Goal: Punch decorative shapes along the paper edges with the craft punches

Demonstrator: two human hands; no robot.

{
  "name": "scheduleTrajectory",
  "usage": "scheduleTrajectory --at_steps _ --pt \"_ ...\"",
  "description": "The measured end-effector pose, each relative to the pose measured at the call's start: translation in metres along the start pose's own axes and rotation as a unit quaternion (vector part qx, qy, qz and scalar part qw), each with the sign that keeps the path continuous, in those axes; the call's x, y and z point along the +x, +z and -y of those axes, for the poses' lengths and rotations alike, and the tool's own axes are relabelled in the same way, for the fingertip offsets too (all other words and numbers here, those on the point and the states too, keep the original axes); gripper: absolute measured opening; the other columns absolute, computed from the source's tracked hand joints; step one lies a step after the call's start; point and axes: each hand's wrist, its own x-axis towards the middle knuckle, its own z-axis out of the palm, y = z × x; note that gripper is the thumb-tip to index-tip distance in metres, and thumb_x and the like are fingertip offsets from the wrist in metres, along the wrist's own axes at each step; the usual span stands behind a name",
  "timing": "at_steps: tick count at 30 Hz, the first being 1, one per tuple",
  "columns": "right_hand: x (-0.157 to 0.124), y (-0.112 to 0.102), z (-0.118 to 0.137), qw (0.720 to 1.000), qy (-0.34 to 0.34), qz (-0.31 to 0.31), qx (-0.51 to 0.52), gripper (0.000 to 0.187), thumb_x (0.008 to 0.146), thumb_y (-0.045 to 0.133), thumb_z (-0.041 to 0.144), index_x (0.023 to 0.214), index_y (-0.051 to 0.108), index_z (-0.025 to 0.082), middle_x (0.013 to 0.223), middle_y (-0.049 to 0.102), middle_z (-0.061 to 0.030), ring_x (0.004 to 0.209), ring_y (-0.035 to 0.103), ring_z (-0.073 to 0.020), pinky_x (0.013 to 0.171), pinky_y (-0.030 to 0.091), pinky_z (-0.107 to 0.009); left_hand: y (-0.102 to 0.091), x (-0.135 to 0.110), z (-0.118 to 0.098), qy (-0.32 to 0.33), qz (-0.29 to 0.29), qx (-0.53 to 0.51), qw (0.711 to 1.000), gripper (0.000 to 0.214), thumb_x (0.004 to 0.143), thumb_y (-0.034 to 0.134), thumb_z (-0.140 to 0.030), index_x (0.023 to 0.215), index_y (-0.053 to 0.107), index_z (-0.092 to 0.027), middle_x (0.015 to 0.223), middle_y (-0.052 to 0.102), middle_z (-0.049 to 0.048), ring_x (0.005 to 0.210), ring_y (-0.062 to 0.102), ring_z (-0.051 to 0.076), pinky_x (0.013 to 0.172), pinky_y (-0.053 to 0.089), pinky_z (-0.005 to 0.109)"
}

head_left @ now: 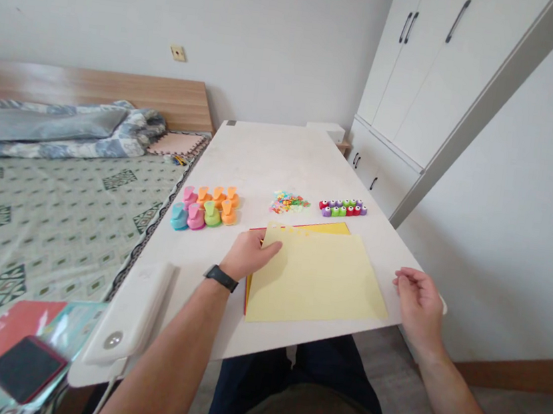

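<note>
A pale yellow sheet of paper (318, 279) lies near the table's front edge, over a darker yellow sheet (337, 228) and a thin red edge. Small cut-outs show along the pale sheet's top edge. My left hand (251, 252) grips this sheet at its upper left, thumb on top and fingers underneath. To the right of the paper, apart from it, my right hand (418, 305) is by the table's right edge with its fingers curled together. Whether anything is between those fingertips I cannot make out. Beyond the paper is a pile of small colourful paper pieces (290, 202).
Large colourful craft punches (212, 214) stand in two rows at left; small punches (343, 208) are lined up at right. A long white device (129, 313) with a cable lies along the left edge of the white table (273, 153). A bed (55, 207) adjoins it.
</note>
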Motion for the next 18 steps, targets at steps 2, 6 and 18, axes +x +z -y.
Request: scheduleTrajectory --at_steps 2,6,18 --pt "-0.001 0.001 0.000 1.000 -0.007 0.004 -0.004 0.029 0.090 0.066 0.041 0.110 0.066 0.020 0.105 0.072 -0.0098 0.090 0.068 -0.0222 0.088 0.054 -0.043 -0.001 0.001 0.000 -0.005 -0.005 0.016 1.000 0.039 0.091 0.055 -0.050 0.106 0.075 -0.020 0.097 0.078 0.0069 0.085 0.070 0.023 0.068 0.047 0.027" --pt "-0.003 0.002 0.003 1.000 -0.013 -0.002 -0.009 0.027 0.091 0.066 0.040 0.110 0.066 0.020 0.105 0.071 -0.0093 0.090 0.067 -0.0216 0.090 0.053 -0.043 -0.004 0.002 -0.003 -0.030 -0.036 0.088 0.995 0.038 0.090 0.057 -0.051 0.104 0.069 -0.017 0.095 0.076 0.0082 0.080 0.067 0.021 0.066 0.042 0.027" --pt "-0.059 -0.041 -0.006 0.996 -0.054 -0.045 -0.056 0.029 0.090 0.068 0.035 0.114 0.063 0.020 0.106 0.069 -0.0108 0.092 0.067 -0.0237 0.088 0.052 -0.041 -0.007 -0.050 -0.017 -0.096 -0.123 0.189 0.970 0.058 0.093 0.059 -0.042 0.139 0.045 -0.010 0.116 0.071 0.0160 0.097 0.070 0.027 0.081 0.050 0.036"
